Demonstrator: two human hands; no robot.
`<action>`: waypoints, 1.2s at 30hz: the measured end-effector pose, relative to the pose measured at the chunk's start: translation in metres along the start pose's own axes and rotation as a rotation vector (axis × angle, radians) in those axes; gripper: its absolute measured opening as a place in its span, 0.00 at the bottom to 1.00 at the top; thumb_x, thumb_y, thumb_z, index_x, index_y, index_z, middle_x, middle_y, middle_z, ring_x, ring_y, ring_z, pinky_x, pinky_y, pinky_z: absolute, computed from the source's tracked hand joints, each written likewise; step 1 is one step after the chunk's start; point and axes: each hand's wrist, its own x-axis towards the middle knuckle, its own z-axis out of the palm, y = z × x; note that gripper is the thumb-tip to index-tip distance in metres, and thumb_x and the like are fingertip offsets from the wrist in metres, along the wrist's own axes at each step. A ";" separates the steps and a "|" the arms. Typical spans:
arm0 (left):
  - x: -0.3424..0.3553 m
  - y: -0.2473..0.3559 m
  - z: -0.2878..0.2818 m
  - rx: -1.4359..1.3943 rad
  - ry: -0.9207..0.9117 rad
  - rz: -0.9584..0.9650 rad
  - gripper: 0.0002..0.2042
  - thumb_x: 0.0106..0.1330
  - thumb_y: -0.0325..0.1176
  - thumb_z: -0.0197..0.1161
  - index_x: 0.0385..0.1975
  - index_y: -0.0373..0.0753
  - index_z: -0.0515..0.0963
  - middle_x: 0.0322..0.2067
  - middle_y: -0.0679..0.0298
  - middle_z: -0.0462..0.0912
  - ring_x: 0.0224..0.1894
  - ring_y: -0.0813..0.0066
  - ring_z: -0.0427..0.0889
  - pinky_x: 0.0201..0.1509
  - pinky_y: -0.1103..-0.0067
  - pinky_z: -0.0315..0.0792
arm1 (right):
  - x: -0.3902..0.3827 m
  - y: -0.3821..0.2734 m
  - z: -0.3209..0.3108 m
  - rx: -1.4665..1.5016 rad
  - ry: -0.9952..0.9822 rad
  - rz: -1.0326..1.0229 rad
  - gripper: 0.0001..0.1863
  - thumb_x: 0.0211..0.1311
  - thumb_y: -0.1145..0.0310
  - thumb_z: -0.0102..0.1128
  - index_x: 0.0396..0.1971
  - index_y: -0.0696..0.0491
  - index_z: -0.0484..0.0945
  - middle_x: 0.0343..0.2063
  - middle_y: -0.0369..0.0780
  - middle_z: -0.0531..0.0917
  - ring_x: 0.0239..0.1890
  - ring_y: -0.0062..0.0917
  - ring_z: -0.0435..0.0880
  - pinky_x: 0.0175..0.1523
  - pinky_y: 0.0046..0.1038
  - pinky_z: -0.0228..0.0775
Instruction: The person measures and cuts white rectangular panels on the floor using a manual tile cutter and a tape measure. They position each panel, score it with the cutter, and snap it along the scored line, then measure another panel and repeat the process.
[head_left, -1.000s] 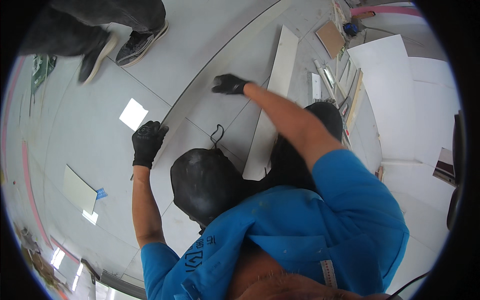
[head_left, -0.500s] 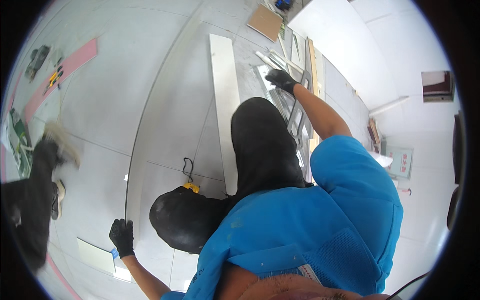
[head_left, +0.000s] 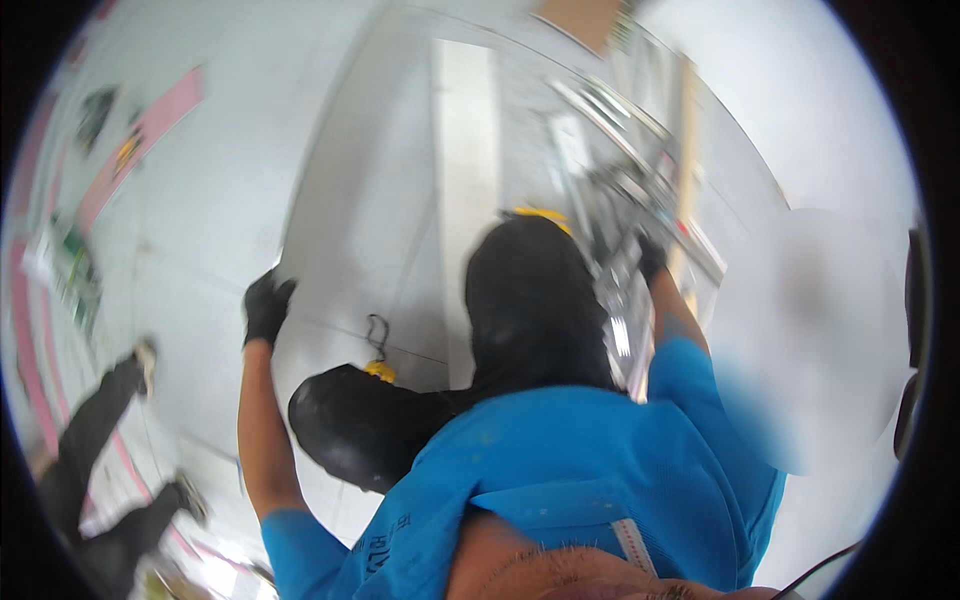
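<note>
My left hand (head_left: 268, 308), in a black glove, grips the near end of a long pale strip (head_left: 315, 185) between thumb and fingers. The strip appears to stand on edge and bends away toward the far side. On the right, my gloved right hand (head_left: 652, 255) is low among grey metal pieces (head_left: 640, 190); motion smears its fingers, so any hold cannot be made out. A flat white board (head_left: 467, 150) lies on the floor between my hands, beyond my knees. Past my right knee a yellow item (head_left: 545, 216) shows in part.
By my left knee sits a yellow tape measure (head_left: 379, 371) with a black strap. A wooden strip (head_left: 686, 150) and a brown board (head_left: 578, 20) lie at the far right. Left are a pink strip (head_left: 150, 140), green packaging (head_left: 78, 265) and another person's legs (head_left: 100, 415).
My left hand has moved forward with the strip's end. My right hand has come back nearer my body among the metal pieces. The other person's legs have shifted, and the view has turned.
</note>
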 end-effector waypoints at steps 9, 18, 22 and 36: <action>-0.043 -0.046 -0.002 0.152 0.164 -0.213 0.14 0.58 0.43 0.61 0.39 0.44 0.82 0.33 0.55 0.83 0.38 0.54 0.82 0.43 0.64 0.74 | 0.040 0.008 -0.001 0.535 -0.164 -0.045 0.27 0.67 0.43 0.44 0.59 0.43 0.68 0.45 0.40 0.74 0.47 0.31 0.73 0.55 0.34 0.66; -0.078 -0.074 0.003 0.267 0.244 -0.426 0.17 0.58 0.43 0.60 0.46 0.48 0.81 0.45 0.62 0.83 0.49 0.63 0.80 0.54 0.69 0.73 | 0.047 -0.045 -0.041 1.087 -0.324 -0.037 0.25 0.70 0.50 0.46 0.59 0.50 0.68 0.23 0.29 0.70 0.24 0.17 0.66 0.31 0.22 0.62; -0.090 -0.072 -0.005 0.248 0.212 -0.510 0.15 0.59 0.41 0.60 0.46 0.49 0.81 0.44 0.62 0.83 0.49 0.64 0.80 0.53 0.69 0.73 | 0.053 -0.109 -0.049 0.959 -0.230 -0.279 0.23 0.70 0.53 0.46 0.58 0.51 0.69 0.30 0.33 0.70 0.32 0.21 0.67 0.38 0.25 0.61; -0.206 -0.157 0.050 0.175 0.384 -0.286 0.13 0.56 0.38 0.64 0.41 0.46 0.82 0.38 0.62 0.85 0.43 0.65 0.82 0.47 0.69 0.75 | 0.050 -0.369 -0.307 0.141 0.531 -1.571 0.20 0.68 0.66 0.45 0.55 0.57 0.73 0.54 0.45 0.73 0.57 0.37 0.70 0.64 0.33 0.58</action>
